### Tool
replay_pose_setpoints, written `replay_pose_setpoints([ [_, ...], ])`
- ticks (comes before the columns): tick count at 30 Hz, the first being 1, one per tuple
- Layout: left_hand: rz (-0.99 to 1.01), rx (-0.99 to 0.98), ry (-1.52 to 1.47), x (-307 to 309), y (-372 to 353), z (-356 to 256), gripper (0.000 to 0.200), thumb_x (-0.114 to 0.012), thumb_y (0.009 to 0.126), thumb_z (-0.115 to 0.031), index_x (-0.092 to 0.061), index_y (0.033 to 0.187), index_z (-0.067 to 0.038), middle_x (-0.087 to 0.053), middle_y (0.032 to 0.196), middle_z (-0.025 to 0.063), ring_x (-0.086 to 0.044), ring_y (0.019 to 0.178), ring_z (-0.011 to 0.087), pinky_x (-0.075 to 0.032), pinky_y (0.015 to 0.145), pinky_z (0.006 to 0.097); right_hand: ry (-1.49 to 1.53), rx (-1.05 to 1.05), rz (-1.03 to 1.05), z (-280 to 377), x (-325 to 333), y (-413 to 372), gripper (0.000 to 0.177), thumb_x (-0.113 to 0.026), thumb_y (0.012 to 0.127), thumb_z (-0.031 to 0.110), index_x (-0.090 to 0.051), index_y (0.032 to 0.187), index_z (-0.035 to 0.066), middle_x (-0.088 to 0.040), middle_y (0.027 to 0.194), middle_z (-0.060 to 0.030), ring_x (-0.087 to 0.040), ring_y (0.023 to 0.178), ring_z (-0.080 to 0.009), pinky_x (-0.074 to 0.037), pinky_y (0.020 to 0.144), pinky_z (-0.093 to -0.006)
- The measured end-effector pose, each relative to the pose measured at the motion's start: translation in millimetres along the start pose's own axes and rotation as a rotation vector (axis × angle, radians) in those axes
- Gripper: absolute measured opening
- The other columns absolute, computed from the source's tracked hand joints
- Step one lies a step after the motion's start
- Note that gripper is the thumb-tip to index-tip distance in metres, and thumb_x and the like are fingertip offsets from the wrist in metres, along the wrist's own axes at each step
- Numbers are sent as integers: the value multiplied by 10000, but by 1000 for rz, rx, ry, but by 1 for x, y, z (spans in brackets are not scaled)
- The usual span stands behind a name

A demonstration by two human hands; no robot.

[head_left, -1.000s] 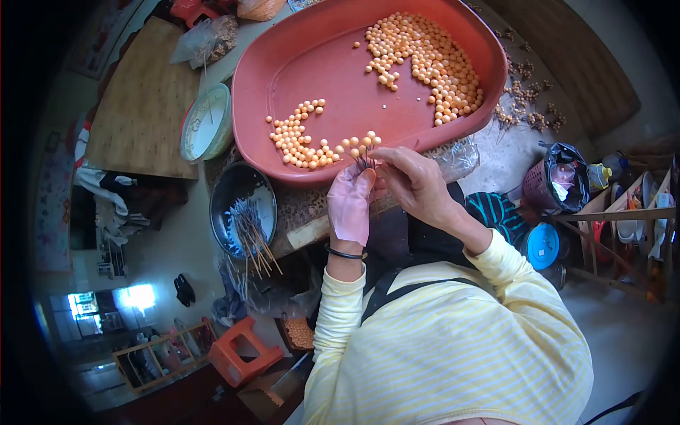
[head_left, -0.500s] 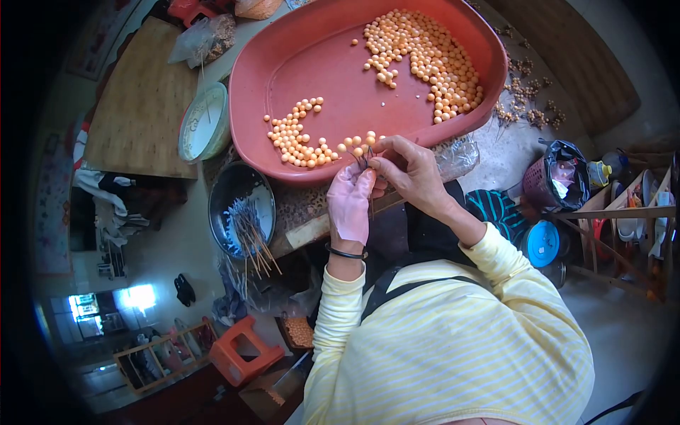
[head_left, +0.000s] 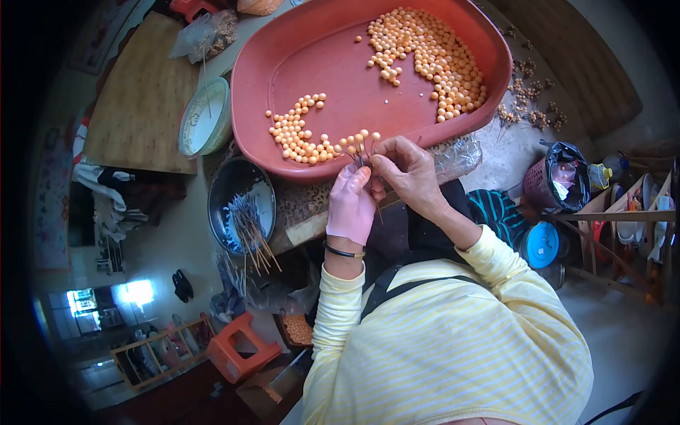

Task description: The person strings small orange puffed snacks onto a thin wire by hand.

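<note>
My left hand (head_left: 351,205), in a thin pink glove with the fingertips bare, is closed around a small bunch of orange-beaded stems (head_left: 360,139). Dark thin stems spread from its grip, each tipped with a round bead, and a stick end pokes out below. Against the right side of the bunch, my right hand (head_left: 411,177) pinches one of the stems between thumb and finger. Both hands are at the near rim of a large red plastic tub (head_left: 319,64). Inside it lie loose orange beads (head_left: 453,67), heaped at the right, with a smaller group near the left hand.
Left of the tub stand a dark bowl (head_left: 221,188) of blue-tipped sticks (head_left: 249,227) and a pale green bowl (head_left: 222,127) of white liquid. Finished-looking beaded sprigs (head_left: 528,92) lie at the right. A lined basket (head_left: 536,183) and an orange stool (head_left: 230,365) are nearby.
The beaded stems have tilted and spread a little differently in my left hand. My right fingers have shifted slightly at the stems. The whole view has moved slightly.
</note>
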State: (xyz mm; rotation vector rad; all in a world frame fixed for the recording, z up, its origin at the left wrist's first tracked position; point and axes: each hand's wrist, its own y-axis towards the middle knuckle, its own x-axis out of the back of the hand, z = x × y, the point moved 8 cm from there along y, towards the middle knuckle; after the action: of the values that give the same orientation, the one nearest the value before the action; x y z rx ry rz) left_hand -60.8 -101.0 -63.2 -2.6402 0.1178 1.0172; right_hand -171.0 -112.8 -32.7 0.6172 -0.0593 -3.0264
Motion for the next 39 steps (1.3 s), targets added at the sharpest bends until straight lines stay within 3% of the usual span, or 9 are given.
replay_pose_setpoints([
  [11, 94, 40, -130, -1, -14, 1, 176, -512, 921, -82, -574, 1082, -49, -544, 837, 33, -446, 658, 82, -361, 581, 209, 24, -5, 120, 5, -7, -9, 30, -595, 848, 7, -581, 873, 16, -563, 679, -17, -511, 524, -70, -431, 469, -187],
  [15, 27, 42, -162, 5, -18, -2, 112, -567, 905, -81, -595, 1013, -63, -542, 764, 17, -440, 604, 62, -341, 525, 182, -393, 320, 121, 22, -4, -9, 49, -618, 812, -14, -610, 846, 19, -540, 733, -13, -473, 571, -81, -397, 516, -209],
  [26, -75, -38, 24, 15, -33, -20, 129, -553, 907, -54, -587, 1031, -49, -545, 806, 38, -394, 542, 55, -296, 459, 162, -530, 290, 295, 35, -20, -2, 103, -625, 797, -35, -640, 879, 26, -524, 784, -14, -453, 640, -103, -369, 570, -219],
  [30, -235, -135, 78, 28, -38, -35, 89, -563, 883, -31, -591, 958, -67, -532, 718, 2, -336, 470, 25, -243, 406, 153, -759, 485, 161, 49, -21, 9, 71, -625, 798, 5, -638, 865, 26, -545, 785, -53, -499, 640, -163, -408, 559, -268],
  [32, -301, -191, 80, 26, -29, -36, 96, -563, 881, -29, -593, 964, -66, -531, 715, 1, -333, 469, 24, -240, 405, 152, -816, 507, 214, 42, -20, 35, 57, -625, 798, 23, -636, 854, 27, -549, 782, -62, -508, 640, -183, -415, 560, -282],
  [35, -333, -213, 92, 29, -30, -39, 117, -563, 875, -24, -601, 980, -61, -527, 709, -4, -323, 464, 21, -229, 400, 151, -1103, 559, 173, 35, -30, 43, 55, -624, 796, 78, -629, 820, 29, -563, 773, -90, -537, 641, -243, -439, 564, -327],
  [39, -306, -205, 88, 32, -28, -37, 134, -564, 875, -23, -608, 997, -57, -525, 704, -6, -318, 464, 21, -227, 401, 152, -1193, 561, 219, 20, -41, 54, 106, -611, 777, 129, -592, 741, 31, -577, 749, -111, -565, 655, -288, -455, 564, -373],
])
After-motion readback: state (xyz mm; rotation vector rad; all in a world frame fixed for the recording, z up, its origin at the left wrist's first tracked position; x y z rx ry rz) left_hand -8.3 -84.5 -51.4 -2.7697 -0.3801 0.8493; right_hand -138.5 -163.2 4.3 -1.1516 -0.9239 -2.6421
